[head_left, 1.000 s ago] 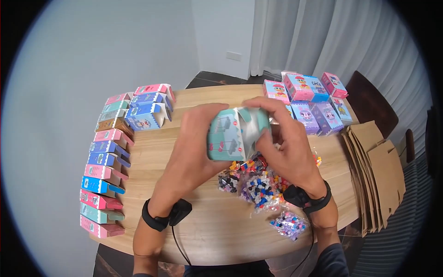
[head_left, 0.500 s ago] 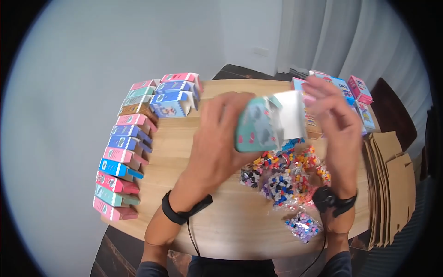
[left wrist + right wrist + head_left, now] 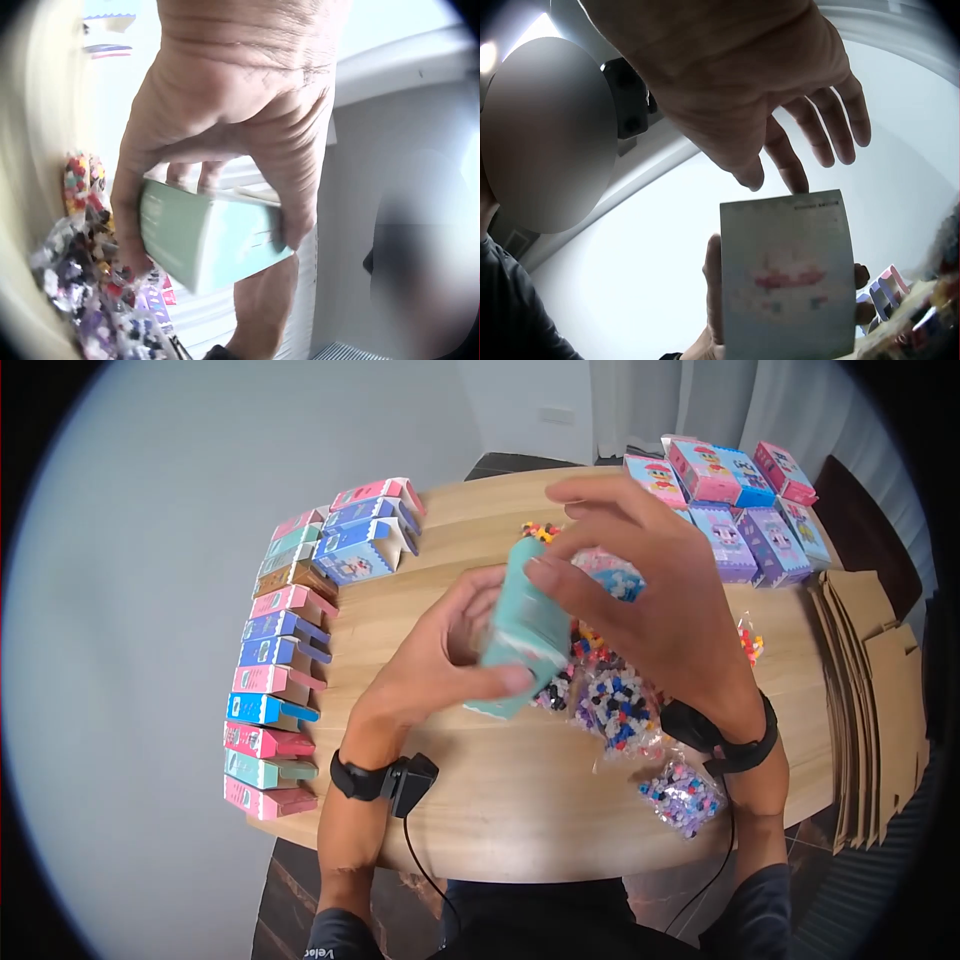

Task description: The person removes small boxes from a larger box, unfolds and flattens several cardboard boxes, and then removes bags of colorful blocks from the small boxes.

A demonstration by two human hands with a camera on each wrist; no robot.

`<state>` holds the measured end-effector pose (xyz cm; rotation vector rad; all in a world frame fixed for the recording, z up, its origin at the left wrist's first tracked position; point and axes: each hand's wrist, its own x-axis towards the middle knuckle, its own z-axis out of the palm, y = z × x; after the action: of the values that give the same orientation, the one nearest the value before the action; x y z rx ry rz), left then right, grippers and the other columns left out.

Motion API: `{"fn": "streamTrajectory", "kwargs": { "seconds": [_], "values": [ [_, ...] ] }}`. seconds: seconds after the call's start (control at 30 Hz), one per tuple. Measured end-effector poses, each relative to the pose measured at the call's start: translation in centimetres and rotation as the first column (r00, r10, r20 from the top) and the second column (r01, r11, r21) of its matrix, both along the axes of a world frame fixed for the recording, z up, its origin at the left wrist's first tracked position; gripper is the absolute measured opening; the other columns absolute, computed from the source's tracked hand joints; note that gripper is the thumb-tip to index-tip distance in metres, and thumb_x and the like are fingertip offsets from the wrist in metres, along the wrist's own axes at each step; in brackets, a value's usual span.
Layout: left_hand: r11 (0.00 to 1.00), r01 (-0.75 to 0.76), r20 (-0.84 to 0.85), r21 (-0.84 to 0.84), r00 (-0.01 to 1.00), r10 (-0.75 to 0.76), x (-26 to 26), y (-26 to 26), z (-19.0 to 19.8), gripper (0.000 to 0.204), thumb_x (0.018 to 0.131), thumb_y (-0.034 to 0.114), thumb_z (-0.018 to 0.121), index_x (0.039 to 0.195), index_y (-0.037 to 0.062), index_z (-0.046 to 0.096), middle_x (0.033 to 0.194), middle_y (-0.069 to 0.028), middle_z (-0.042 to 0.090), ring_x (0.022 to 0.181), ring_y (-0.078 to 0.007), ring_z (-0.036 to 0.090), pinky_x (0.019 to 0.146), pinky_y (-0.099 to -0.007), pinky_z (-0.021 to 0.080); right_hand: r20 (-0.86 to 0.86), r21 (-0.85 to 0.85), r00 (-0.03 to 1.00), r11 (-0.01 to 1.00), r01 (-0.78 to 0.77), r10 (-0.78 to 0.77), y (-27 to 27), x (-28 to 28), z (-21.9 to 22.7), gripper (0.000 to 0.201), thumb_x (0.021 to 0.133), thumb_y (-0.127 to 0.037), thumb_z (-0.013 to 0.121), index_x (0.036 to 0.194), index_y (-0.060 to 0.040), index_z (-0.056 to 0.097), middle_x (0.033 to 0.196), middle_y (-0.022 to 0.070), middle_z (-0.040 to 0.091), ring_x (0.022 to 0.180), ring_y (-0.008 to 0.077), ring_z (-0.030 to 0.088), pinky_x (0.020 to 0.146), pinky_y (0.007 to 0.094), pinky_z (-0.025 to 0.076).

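In the head view a mint-green box (image 3: 530, 620) is held tilted above the table by the left hand (image 3: 425, 660), thumb on one side and fingers behind. The right hand (image 3: 655, 580) is at the box's upper end, its thumb and index finger near the edge, other fingers spread. The left wrist view shows the left hand (image 3: 232, 112) gripping the box (image 3: 217, 232) between thumb and fingers. In the right wrist view the right hand's index fingertip (image 3: 799, 180) is at the top edge of the box (image 3: 787, 277). Bags of small colourful pieces (image 3: 615, 705) lie beneath.
Open-flapped boxes (image 3: 265, 710) line the table's left side. Closed boxes (image 3: 705, 470) are grouped at the back right, and flattened cardboard (image 3: 870, 710) stands at the right edge. One bag of purple pieces (image 3: 682, 797) lies near the front.
The box has turned upright and tilted, its white open flap no longer showing. The right hand has come back from the right to its upper end, and the head view has shifted.
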<state>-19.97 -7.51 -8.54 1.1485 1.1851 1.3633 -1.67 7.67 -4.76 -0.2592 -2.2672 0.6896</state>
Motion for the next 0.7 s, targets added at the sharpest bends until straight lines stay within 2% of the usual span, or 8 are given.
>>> {"fn": "streamTrajectory", "kwargs": {
  "seconds": [0.07,0.1,0.2,0.3,0.4,0.5,0.57,0.7],
  "values": [
    [0.979,-0.196,-0.491,0.059,0.848,0.199,0.9,0.0,1.4,0.095,0.067,0.018,0.096,0.146,0.0025,0.045,0.131,-0.0137,0.060,0.123,-0.0287,0.060,0.101,-0.0398,0.052,-0.114,0.041,0.993,0.999,-0.006,0.010,-0.4,-0.2,0.6,0.034,0.086,-0.027,0.083,0.113,-0.0081,0.077,0.144,0.0159,0.058,0.125,0.0343,0.061,0.102,0.0454,0.052],
    [0.979,-0.193,-0.487,0.067,0.850,0.201,0.8,0.1,1.0,0.095,0.067,0.018,0.096,0.146,0.0025,0.045,0.131,-0.0137,0.060,0.123,-0.0287,0.060,0.101,-0.0398,0.052,-0.224,0.074,0.974,0.997,-0.012,0.028,-0.5,-0.2,0.7,0.037,0.084,-0.027,0.084,0.115,-0.0083,0.076,0.147,0.0156,0.056,0.125,0.0340,0.061,0.102,0.0462,0.051],
    [0.886,-0.272,-0.692,0.376,0.553,0.464,0.7,0.6,-0.1,0.086,0.061,0.012,0.094,0.136,0.0042,0.052,0.124,-0.0176,0.061,0.117,-0.0371,0.059,0.099,-0.0451,0.049,-0.120,0.168,0.993,0.986,0.016,0.004,-0.3,-0.2,0.0,0.033,0.081,-0.019,0.081,0.114,-0.0120,0.076,0.151,0.0146,0.053,0.128,0.0367,0.060,0.104,0.0491,0.051],
    [0.871,-0.243,-0.786,0.426,0.378,0.490,0.5,0.4,0.2,0.092,0.062,0.015,0.096,0.140,0.0038,0.048,0.131,-0.0131,0.058,0.120,-0.0287,0.060,0.101,-0.0409,0.050,-0.073,0.190,0.996,0.980,0.057,-0.044,-0.3,-0.4,-0.5,0.031,0.080,-0.011,0.076,0.111,-0.0152,0.077,0.152,0.0142,0.052,0.130,0.0375,0.060,0.103,0.0503,0.051],
    [0.819,-0.254,-0.727,0.515,0.376,0.574,0.8,0.5,0.2,0.080,0.063,0.010,0.093,0.133,0.0037,0.054,0.127,-0.0158,0.060,0.114,-0.0383,0.057,0.096,-0.0456,0.049,-0.102,0.165,0.993,0.985,-0.043,0.061,-1.2,0.0,0.2,0.026,0.082,-0.010,0.076,0.108,-0.0107,0.076,0.151,0.0127,0.054,0.128,0.0351,0.061,0.103,0.0496,0.050],
    [0.762,-0.261,-0.685,0.592,0.336,0.647,1.0,0.6,0.0,0.081,0.061,0.009,0.092,0.133,0.0040,0.054,0.127,-0.0155,0.060,0.115,-0.0394,0.055,0.097,-0.0464,0.048,0.068,0.303,0.980,0.939,0.160,-0.189,-1.0,-0.2,-0.8,0.019,0.087,-0.010,0.076,0.105,-0.0050,0.076,0.148,0.0132,0.058,0.127,0.0327,0.062,0.104,0.0445,0.049],
    [0.787,-0.234,-0.684,0.571,0.395,0.614,1.4,0.4,0.3,0.086,0.058,0.006,0.091,0.135,0.0050,0.053,0.128,-0.0167,0.059,0.119,-0.0404,0.053,0.101,-0.0483,0.046,0.038,-0.264,0.996,0.962,-0.068,0.081,0.0,-0.5,-1.3,0.021,0.088,-0.019,0.078,0.101,-0.0038,0.076,0.136,0.0198,0.060,0.108,0.0358,0.067,0.087,0.0425,0.055],
    [0.776,-0.184,-0.704,0.603,0.335,0.626,1.9,0.2,0.5,0.091,0.058,0.005,0.093,0.138,0.0057,0.051,0.131,-0.0176,0.057,0.121,-0.0402,0.053,0.103,-0.0473,0.046,-0.002,-0.245,0.992,0.962,-0.123,0.126,0.1,-1.0,-2.2,0.017,0.089,-0.011,0.074,0.102,-0.0012,0.075,0.135,0.0186,0.064,0.107,0.0299,0.069,0.091,0.0371,0.054]
  ]
}}
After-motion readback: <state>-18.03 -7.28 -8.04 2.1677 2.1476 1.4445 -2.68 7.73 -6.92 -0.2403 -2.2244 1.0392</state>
